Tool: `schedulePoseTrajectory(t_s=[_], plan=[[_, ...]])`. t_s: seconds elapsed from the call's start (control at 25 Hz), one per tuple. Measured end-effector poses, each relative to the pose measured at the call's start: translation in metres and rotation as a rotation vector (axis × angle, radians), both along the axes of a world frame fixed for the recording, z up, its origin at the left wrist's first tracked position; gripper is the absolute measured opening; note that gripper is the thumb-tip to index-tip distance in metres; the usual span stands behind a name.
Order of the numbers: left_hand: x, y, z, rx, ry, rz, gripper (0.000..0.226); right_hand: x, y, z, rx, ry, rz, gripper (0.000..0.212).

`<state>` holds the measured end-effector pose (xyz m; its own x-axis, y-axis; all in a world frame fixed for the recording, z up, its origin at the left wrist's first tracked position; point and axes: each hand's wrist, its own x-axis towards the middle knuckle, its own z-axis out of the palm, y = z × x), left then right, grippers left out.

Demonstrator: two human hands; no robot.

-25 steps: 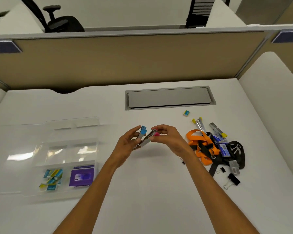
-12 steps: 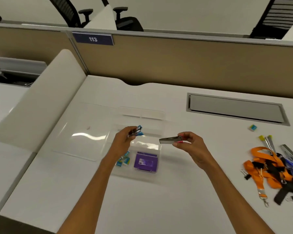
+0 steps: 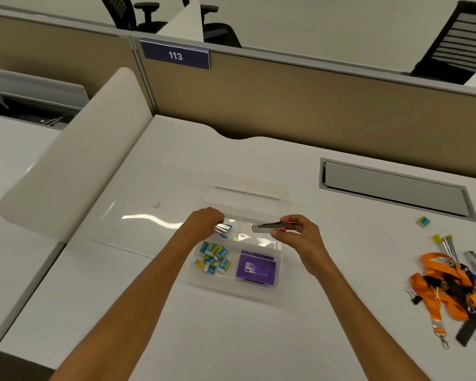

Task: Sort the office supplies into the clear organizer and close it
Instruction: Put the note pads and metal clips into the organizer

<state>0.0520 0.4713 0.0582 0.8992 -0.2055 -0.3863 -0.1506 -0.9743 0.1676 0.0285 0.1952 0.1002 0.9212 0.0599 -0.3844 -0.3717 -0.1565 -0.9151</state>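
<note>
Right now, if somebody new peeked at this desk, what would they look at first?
Probably the two hands in the middle: the left hand holds a small silver tool with blue bits and the right hand pinches a silver tool with a pink end, both over the clear organizer. Next come the purple box and the little blue and yellow packets in its near compartments, then the orange lanyards tangled at the desk's right edge.

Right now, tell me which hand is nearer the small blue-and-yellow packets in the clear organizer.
Left. The left hand is behind the small blue-and-yellow packets; the right hand is farther right, behind the purple box.
</note>
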Motion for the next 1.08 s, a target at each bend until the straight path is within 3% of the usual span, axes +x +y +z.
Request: schedulePoseTrajectory(t_s=[0.12,0.32,0.72,0.88,1.08], plan=[[0.002,0.007,-0.003,-0.089,-0.005,0.037,0.032,0.006,0.02,0.001,-0.026,-0.005,0.002,0.046],[-0.007,0.03,0.012,-0.54,-0.246,0.355,0.045,0.023,0.074,-0.005,-0.141,-0.08,0.064,0.044],[-0.056,0.036,0.016,-0.697,-0.506,0.625,0.022,0.034,0.15,-0.04,-0.358,-0.16,0.221,0.047],[-0.06,0.028,0.012,-0.707,-0.534,0.654,0.021,0.037,0.146,-0.044,-0.557,-0.245,0.355,0.044],[-0.054,0.009,0.014,-0.75,-0.516,0.67,0.018,0.042,0.131,-0.035,-0.58,-0.295,0.385,0.06]])
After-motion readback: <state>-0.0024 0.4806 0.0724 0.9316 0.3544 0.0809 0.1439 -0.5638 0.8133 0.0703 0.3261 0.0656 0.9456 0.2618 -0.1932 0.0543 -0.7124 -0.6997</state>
